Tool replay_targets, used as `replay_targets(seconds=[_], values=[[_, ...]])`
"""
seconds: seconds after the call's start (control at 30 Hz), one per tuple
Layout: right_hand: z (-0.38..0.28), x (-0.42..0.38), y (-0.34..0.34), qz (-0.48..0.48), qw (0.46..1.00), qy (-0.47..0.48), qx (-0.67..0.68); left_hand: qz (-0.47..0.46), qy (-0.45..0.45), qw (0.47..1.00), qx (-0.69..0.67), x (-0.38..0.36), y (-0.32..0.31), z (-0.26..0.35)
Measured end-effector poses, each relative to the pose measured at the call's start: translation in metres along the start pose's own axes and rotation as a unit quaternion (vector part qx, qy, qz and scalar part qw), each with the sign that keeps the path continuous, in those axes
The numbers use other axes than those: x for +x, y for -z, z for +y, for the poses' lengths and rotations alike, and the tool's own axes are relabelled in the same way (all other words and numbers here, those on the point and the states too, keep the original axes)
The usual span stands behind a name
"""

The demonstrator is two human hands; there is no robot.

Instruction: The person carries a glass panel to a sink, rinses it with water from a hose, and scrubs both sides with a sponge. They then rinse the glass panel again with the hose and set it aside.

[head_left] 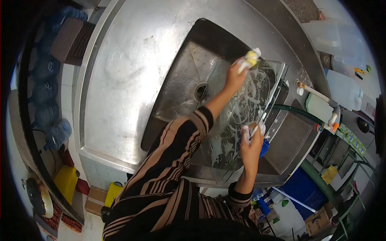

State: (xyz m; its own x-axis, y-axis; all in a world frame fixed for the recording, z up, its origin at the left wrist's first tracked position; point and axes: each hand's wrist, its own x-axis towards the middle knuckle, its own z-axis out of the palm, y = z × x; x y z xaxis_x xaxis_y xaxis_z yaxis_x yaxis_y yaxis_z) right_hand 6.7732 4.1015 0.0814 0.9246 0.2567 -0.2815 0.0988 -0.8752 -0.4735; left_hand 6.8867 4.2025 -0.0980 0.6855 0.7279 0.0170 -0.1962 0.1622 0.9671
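Note:
My left hand (237, 74) is closed round a yellow sponge (252, 58) with white foam on it, near the far end of a glass panel (229, 124). The clear panel lies tilted over the sink (177, 76), streaked with suds, and a pale strip runs along its right edge. Closer to my body, my right hand (251, 146) grips that right edge, with foam on its fingers. Something blue (265, 148) shows just behind the right hand; its kind is hidden. Through the glass I see part of the sink floor and the drain (200, 91).
A steel counter (120, 80) surrounds the sink, with a second basin (291, 136) at right. A green hose (297, 108) crosses there, beside a pipe tap (317, 93). Plastic containers (341, 40) stand at the upper right. Water jugs (46, 92) line the left side.

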Motion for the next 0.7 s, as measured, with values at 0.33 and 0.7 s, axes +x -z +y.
replay_targets(seconds=[0.33,0.7], values=[[0.0,0.0,-0.007,-0.016,1.0,-0.026,0.003,0.077,0.195,0.948,0.239,-0.034,0.044,-0.089],[0.02,-0.005,-0.008,0.059,0.998,-0.02,-0.008,0.064,0.222,0.936,0.265,-0.018,0.051,-0.171]])
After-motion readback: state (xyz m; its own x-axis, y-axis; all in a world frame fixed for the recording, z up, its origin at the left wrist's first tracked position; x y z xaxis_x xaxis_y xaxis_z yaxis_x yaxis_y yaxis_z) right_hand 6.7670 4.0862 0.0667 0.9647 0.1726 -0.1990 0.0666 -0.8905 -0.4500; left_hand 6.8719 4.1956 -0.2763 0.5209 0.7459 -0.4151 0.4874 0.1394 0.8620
